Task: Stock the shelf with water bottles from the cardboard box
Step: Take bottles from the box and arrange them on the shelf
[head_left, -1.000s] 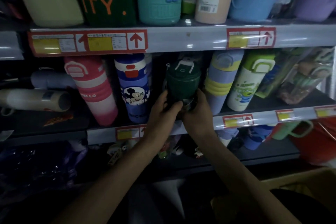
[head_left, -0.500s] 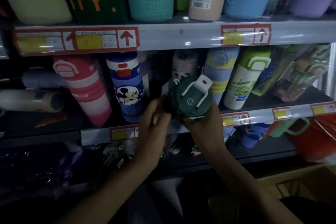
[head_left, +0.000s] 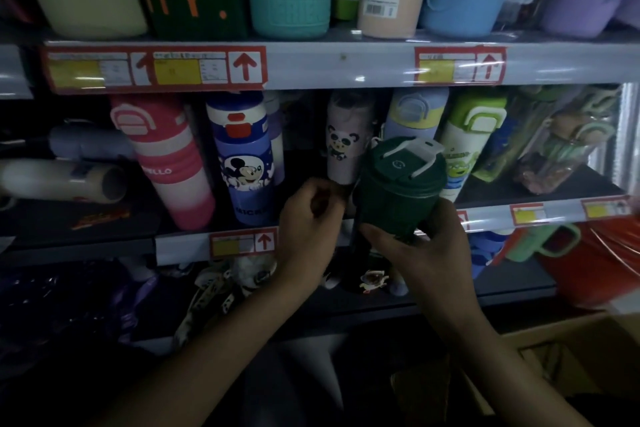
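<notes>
Position of the green bottle (head_left: 398, 191) has changed: one second ago it stood upright in the gap on the middle shelf (head_left: 554, 215), between the Mickey bottle (head_left: 242, 163) and the lilac bottle (head_left: 412, 114), with both hands at its base. It now hangs in front of the shelf edge, tilted so that its lid and white carry loop face us. It no longer rests on the shelf. The right hand (head_left: 426, 250) is wrapped round the lower body of the bottle and carries it alone. The left hand (head_left: 308, 229) has come off the bottle and sits just beside it at the shelf edge with its fingers curled. We cannot tell whether it pinches something small or holds nothing, because the area is dark. With the bottle withdrawn, the panda bottle (head_left: 346, 146) shows at the back of the same gap, which was hidden before. We judge that the placement has been undone rather than finished. The bottle was probably pulled out so that it can be turned or the slot checked, and it has yet to be set upright again in front of the panda bottle. The cardboard box (head_left: 571, 357) lies low at the right, and we cannot see what it contains. The neighbouring bottles have not moved.
</notes>
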A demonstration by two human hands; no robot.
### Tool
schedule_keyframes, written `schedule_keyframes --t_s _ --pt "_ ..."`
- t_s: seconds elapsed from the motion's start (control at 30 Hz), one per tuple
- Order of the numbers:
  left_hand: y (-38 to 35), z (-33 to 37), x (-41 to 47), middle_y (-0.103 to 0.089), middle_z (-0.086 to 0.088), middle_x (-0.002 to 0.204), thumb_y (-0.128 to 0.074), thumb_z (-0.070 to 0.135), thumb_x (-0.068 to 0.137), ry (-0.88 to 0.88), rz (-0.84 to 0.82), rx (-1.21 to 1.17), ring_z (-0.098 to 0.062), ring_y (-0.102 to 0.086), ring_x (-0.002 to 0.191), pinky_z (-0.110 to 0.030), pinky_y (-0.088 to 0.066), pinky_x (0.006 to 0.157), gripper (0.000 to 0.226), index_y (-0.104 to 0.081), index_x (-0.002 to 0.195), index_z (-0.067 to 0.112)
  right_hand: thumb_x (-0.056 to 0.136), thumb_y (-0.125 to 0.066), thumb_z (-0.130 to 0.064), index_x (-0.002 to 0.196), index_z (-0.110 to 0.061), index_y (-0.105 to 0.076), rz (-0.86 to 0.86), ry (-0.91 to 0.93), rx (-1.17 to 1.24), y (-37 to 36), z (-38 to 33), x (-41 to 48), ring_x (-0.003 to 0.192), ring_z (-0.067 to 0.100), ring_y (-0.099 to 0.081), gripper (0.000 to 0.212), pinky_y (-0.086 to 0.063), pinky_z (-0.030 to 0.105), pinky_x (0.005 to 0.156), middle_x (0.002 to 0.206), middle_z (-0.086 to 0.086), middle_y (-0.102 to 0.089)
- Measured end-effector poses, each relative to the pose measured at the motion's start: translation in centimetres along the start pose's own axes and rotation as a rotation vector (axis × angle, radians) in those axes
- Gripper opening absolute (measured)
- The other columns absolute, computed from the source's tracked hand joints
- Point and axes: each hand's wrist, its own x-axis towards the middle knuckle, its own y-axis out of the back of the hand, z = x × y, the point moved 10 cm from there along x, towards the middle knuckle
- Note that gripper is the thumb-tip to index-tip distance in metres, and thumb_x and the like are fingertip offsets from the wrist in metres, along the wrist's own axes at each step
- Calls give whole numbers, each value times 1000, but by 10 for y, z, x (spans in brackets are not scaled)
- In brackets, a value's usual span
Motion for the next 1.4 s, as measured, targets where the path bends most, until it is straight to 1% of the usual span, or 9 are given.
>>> schedule_keyframes --t_s 0.13,0.23,0.33,0.5,0.67,0.93,1.07,1.23,1.4 --pt "1 -13 21 -69 12 88 -66 15 93 -28 72 100 3 -64 84 -14 -47 67 9 -65 100 20 62 -94 -33 117 -25 -62 19 -47 -21 15 5 -1 101 -5 -68 64 -57 27 87 110 -18 -73" --pt "-3 -24 34 -67 19 96 -71 23 92 -15 88 149 6 -62 90 -19 -51 77 21 -63 111 26 66 -94 -19 105 -33 -62 22 -93 -26 23 13 2 88 -17 -65 53 -52 9 74 99 -25 -69" --pt "-13 -27 46 -67 18 104 -73 28 91 -29 97 179 -2 -62 98 -27 -53 84 35 -62 124 26 67 -93 -11 96 -33 -60 29 -121 -7 28 17 6 80 -20 -64 49 -48 2 64 94 -25 -68" --pt "-28 -34 72 -67 7 110 -75 35 86 -23 157 238 -15 -64 103 -39 -55 88 50 -56 132 34 66 -93 -10 108 -15 -64 28 -125 7 34 22 9 77 -15 -67 51 -49 5 58 97 -15 -71" --pt "-31 -45 96 -65 3 118 -65 65 68 9 205 274 -16 -66 105 -42 -58 86 71 -57 131 34 65 -94 -15 102 -24 -66 35 -145 -29 42 26 8 83 -4 -72 47 -57 18 69 91 -17 -77" --pt "-34 -43 99 -67 -1 123 -82 34 75 49 241 172 -21 -64 109 -33 -52 85 66 -50 131 20 65 -94 -14 103 -21 -69 48 -186 -22 51 31 10 81 -2 -73 46 -56 19 66 90 -17 -77" --pt "-36 -41 102 -65 -4 130 -83 41 69 32 250 197 -24 -63 118 -37 -53 93 82 -48 140 19 64 -94 -14 105 -17 -70 51 -191 -20 53 33 10 79 -4 -72 49 -54 10 60 91 -13 -77" --pt "-41 -43 108 -66 -9 121 -68 62 59 -9 263 294 -26 -64 112 -39 -55 90 79 -61 123 15 62 -95 -15 106 -16 -70 54 -202 -14 52 36 11 81 0 -73 51 -55 11 61 94 -10 -77" --pt "-40 -43 105 -63 -7 123 -77 54 60 19 301 270 -25 -63 113 -39 -55 91 76 -60 125 17 63 -95 -13 102 -20 -69 50 -209 0 50 34 11 79 -3 -73 47 -54 10 60 89 -14 -78"
